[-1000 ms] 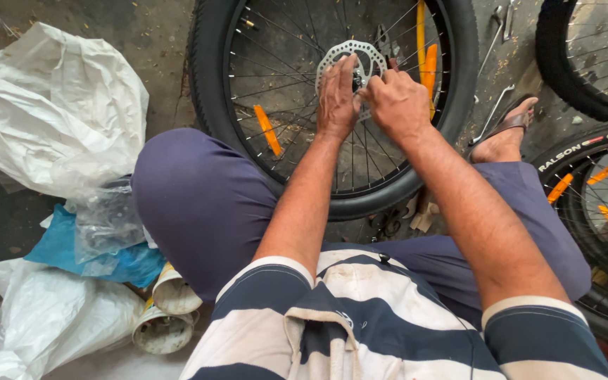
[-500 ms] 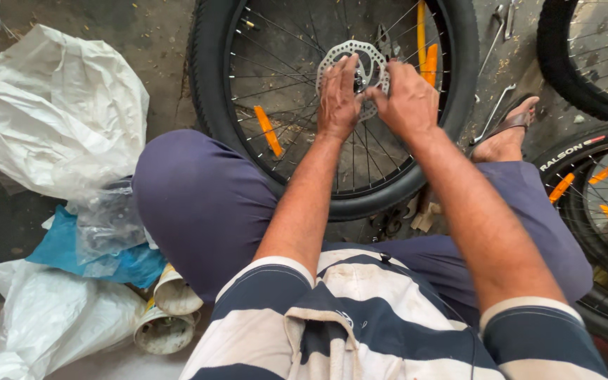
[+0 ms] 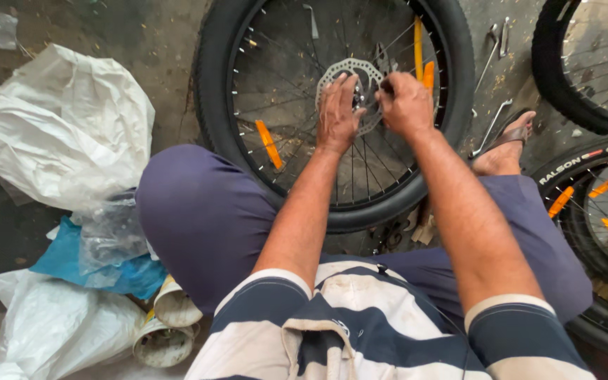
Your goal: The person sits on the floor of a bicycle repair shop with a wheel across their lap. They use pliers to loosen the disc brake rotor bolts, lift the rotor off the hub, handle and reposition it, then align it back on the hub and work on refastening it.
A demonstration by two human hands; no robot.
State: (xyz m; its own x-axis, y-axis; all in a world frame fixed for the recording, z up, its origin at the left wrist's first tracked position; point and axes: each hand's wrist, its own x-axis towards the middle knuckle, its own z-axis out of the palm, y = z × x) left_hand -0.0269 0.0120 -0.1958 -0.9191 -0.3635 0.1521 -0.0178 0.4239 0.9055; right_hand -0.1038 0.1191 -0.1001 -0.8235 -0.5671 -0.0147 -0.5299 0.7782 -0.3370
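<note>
So the bike wheel [image 3: 332, 105] lies flat on the floor against the knees: black knobby tire, thin spokes, orange reflectors, silver drilled disc rotor [image 3: 352, 74] at the hub. Left hand [image 3: 337, 112] rests fingers on the rotor, grip loose. Right hand [image 3: 406, 104] just beside it is clenched on something small; can't tell what.

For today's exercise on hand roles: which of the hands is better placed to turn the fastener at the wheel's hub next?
Probably the right hand: its fingers are pinched at the hub beside the brake disc. The left hand lies flat across the disc, apparently steadying the wheel. What the right hand grips is hidden.
</note>
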